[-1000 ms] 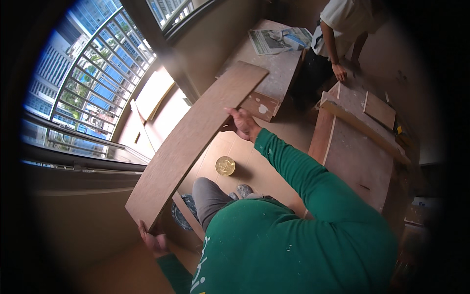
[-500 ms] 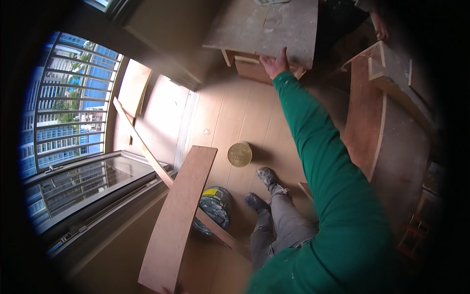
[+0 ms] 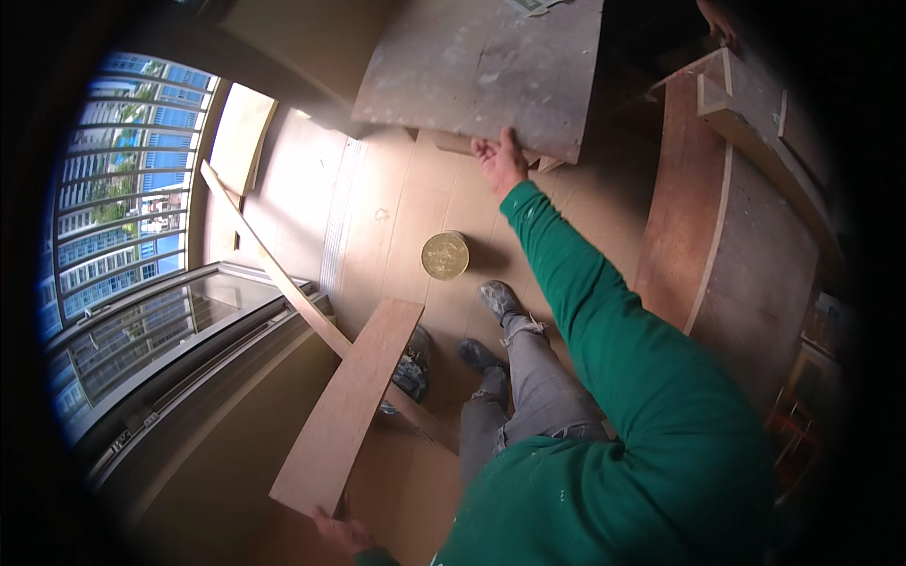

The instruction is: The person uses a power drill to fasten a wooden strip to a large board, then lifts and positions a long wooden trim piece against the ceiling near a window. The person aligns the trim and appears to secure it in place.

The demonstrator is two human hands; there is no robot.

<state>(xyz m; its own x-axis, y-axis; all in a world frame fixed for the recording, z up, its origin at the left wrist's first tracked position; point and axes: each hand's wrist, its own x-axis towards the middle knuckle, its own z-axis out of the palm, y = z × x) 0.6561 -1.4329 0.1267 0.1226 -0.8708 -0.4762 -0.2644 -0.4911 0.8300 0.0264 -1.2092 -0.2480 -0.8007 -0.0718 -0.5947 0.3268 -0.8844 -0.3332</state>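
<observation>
Nearest, the person's left hand (image 3: 343, 534) grasps the lower end of one wooden board (image 3: 349, 406), which slants away above one long wooden strip (image 3: 283, 280) and partly hides one dark bucket (image 3: 413, 366). Beyond are two grey shoes (image 3: 500, 299), then one round gold-topped tin (image 3: 444, 256). Farther off, the right hand (image 3: 502, 167) touches the near edge of one stained wooden panel (image 3: 477, 75); whether its fingers clench that edge cannot be told. Farthest, one co-worker's hand (image 3: 719, 21) shows beyond one wooden frame (image 3: 764, 156)

wearer's two hands (image 3: 501, 168), one co-worker's hand (image 3: 719, 23), one held board (image 3: 351, 401), two shoes (image 3: 499, 299), one tin (image 3: 444, 256)
</observation>
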